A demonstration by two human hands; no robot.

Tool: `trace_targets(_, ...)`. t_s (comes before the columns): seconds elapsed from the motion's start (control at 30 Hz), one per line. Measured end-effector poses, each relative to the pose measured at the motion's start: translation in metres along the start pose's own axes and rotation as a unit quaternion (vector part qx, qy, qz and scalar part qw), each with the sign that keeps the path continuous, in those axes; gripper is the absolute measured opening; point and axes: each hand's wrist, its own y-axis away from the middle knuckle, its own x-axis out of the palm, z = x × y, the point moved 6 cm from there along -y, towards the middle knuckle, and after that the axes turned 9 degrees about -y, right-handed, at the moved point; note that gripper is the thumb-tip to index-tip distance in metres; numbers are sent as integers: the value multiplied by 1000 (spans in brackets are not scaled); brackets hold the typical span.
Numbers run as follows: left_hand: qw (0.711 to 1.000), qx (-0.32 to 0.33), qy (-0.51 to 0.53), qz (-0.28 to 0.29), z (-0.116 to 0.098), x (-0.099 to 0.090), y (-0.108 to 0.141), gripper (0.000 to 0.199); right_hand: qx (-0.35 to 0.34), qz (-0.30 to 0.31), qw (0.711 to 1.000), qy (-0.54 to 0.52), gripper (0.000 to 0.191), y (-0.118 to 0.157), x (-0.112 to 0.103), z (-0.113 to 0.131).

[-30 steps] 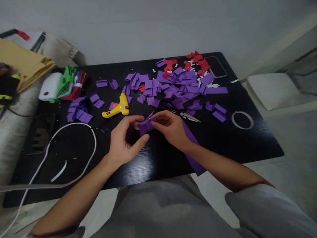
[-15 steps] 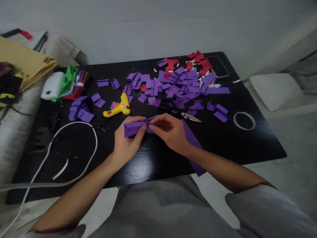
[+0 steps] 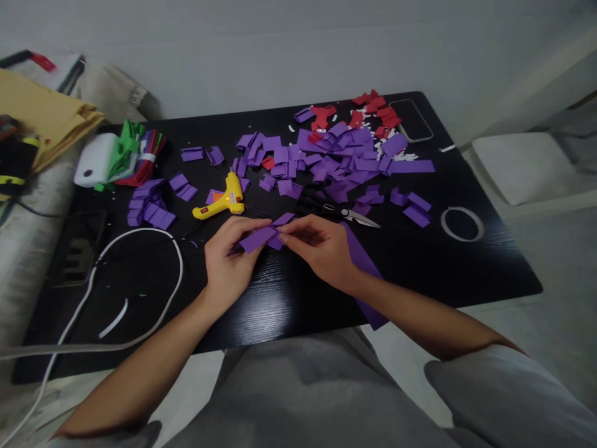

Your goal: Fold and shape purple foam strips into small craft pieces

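The folded purple paper (image 3: 257, 239) is held between both hands, on the near side of the yellow glue gun (image 3: 222, 199) and a little to its right. The left hand (image 3: 229, 254) curls its fingers around the paper's left part (the thumb tip is hidden behind it), while the right hand (image 3: 323, 249) has thumb and forefinger pinched together on its right end.

The step in hand looks like shaping or fitting this piece — fine fingertip work. The next move probably calls for a steady left hold and a light, exact pinch from the right, as thin paper may crease astray.

Right of the glue gun, just past the right hand, lie scissors (image 3: 347, 213); beyond the gun and rightward spreads a heap of purple pieces (image 3: 342, 149). Room is tight there. On the gun's near side the counter (image 3: 289, 305) is bare up to its front edge — the freest space — though a long purple strip (image 3: 362, 256) under the right forearm reaches that edge.
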Motion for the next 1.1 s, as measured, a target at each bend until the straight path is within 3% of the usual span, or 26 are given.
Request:
trace_targets(0.2,1000,-22,7,8,3,2,-1,19,0,6,1000,4,11,0,0,-2)
trace_targets(0.47,999,-51,1,1,4,2,2,19,41,7,999,-24,28,-1,1,-8)
trace_targets(0.67,999,-23,-43,14,-2,5,3,17,117,-28,991,-54,35,-9,-7,-17)
trace_targets(0.83,998,-45,-41,26,-1,8,3,16,168,-52,981,-83,30,-11,-11,-22)
trace_targets(1.1,995,-78,-45,50,8,13,5,15,150,-57,984,-80,36,-13,-13,-23)
